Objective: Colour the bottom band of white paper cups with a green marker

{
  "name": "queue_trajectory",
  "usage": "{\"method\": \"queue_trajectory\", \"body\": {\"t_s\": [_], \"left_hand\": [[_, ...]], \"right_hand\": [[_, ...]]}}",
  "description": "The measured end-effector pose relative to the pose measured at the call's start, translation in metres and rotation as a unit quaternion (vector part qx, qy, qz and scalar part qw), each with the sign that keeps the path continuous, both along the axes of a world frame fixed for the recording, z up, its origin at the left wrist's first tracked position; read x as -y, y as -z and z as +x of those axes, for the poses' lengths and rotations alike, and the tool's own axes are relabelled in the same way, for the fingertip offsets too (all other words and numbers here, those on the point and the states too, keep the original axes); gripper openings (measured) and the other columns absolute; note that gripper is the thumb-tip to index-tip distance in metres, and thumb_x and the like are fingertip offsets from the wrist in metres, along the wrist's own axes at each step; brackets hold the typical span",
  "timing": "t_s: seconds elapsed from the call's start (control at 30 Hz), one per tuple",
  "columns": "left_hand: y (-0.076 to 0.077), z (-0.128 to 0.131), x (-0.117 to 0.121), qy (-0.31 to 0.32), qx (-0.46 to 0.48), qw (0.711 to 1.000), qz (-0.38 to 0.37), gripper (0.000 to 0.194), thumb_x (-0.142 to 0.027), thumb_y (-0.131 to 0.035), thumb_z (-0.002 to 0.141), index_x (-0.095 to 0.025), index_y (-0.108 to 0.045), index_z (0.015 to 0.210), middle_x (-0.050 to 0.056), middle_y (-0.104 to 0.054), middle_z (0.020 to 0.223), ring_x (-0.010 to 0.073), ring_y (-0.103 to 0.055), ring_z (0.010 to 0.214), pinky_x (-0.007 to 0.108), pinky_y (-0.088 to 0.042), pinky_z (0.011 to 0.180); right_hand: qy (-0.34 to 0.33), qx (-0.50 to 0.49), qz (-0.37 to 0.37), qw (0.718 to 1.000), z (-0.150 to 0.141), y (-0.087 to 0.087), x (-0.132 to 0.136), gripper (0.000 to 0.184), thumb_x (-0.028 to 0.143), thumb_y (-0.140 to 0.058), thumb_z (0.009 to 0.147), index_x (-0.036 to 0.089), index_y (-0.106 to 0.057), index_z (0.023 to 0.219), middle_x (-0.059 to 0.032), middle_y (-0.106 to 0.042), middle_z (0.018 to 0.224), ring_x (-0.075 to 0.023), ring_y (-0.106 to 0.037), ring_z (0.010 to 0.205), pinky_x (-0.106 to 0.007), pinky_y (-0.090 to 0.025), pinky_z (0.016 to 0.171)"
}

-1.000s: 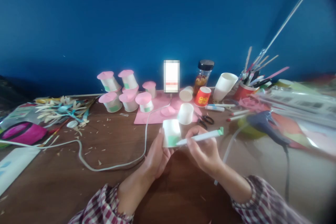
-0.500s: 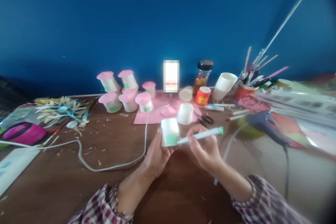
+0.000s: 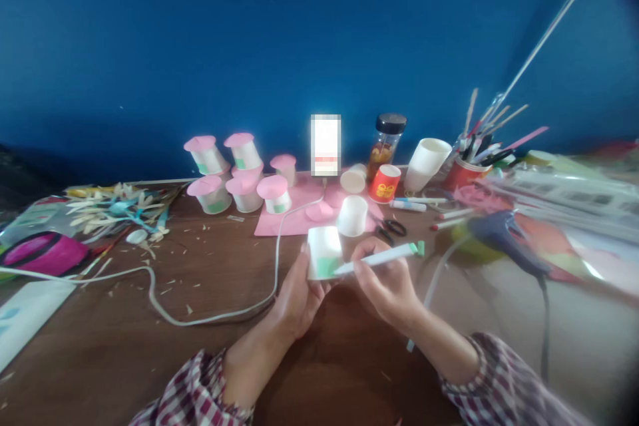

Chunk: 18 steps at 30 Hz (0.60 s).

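Observation:
In my left hand (image 3: 298, 296) is a white paper cup (image 3: 323, 243), held upside down above the table with a light green patch low on its side. My right hand (image 3: 387, 286) grips a white marker (image 3: 382, 257) with a green end; its tip touches the cup at the right edge of the green patch. Just beyond the hands, another white paper cup (image 3: 352, 216) stands on a pink sheet (image 3: 302, 219). Several cups topped with pink paper cones, such as this one (image 3: 274, 194), stand at the back left, some stacked.
Black scissors (image 3: 394, 227), a red paper cup (image 3: 386, 184) and a lidded jar (image 3: 388, 143) stand or lie at centre right. A white cable (image 3: 200, 321) curves across the table. A glue gun (image 3: 509, 239) lies on the right, wooden flower-like strips (image 3: 120, 210) on the left.
The marker tip came slightly off the cup, then returned to the green patch. The cup shifted a little left and partly back. Everything else on the table stays put.

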State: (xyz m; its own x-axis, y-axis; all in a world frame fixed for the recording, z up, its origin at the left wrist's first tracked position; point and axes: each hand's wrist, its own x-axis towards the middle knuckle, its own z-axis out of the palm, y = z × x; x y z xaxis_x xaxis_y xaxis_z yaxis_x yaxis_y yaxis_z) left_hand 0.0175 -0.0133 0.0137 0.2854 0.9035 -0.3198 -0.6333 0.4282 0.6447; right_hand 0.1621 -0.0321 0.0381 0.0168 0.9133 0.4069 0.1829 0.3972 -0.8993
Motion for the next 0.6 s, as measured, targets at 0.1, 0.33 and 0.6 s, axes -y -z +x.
{"method": "queue_trajectory", "body": {"t_s": [0.1, 0.33, 0.6], "left_hand": [[-0.0006, -0.0002, 0.0005, -0.002, -0.005, 1.000, -0.006, 0.041, -0.044, -0.044, 0.092, -0.013, -0.063, 0.111, 0.009, -0.073, 0.094, 0.0218, -0.066, 0.088, 0.036, -0.050, 0.085], [-0.0006, 0.0003, 0.0012, 0.009, -0.002, 1.000, 0.012, 0.048, -0.051, -0.042, 0.092, -0.014, -0.062, 0.115, 0.011, -0.071, 0.103, 0.0224, -0.065, 0.090, 0.036, -0.050, 0.082], [0.0026, 0.0012, 0.0018, 0.024, -0.006, 0.999, 0.031, 0.048, -0.052, -0.043, 0.090, -0.014, -0.064, 0.110, 0.010, -0.072, 0.102, 0.0233, -0.064, 0.098, 0.036, -0.047, 0.088]], "right_hand": [[-0.001, -0.011, 0.001, 1.000, 0.0004, -0.0011, 0.0002, 0.009, 0.013, -0.055, 0.079, 0.018, -0.055, 0.072, 0.0029, -0.055, 0.062, -0.0097, -0.053, 0.054, -0.020, -0.043, 0.050], [0.021, -0.047, 0.012, 0.999, -0.0007, 0.0018, 0.0010, 0.008, 0.013, -0.054, 0.084, 0.019, -0.055, 0.079, 0.0035, -0.056, 0.065, -0.0081, -0.053, 0.052, -0.018, -0.042, 0.047], [0.041, 0.025, 0.040, 0.998, -0.0007, 0.0059, 0.0004, 0.009, 0.011, -0.056, 0.081, 0.019, -0.057, 0.077, 0.0022, -0.058, 0.071, -0.0102, -0.056, 0.062, -0.020, -0.045, 0.057]]}}
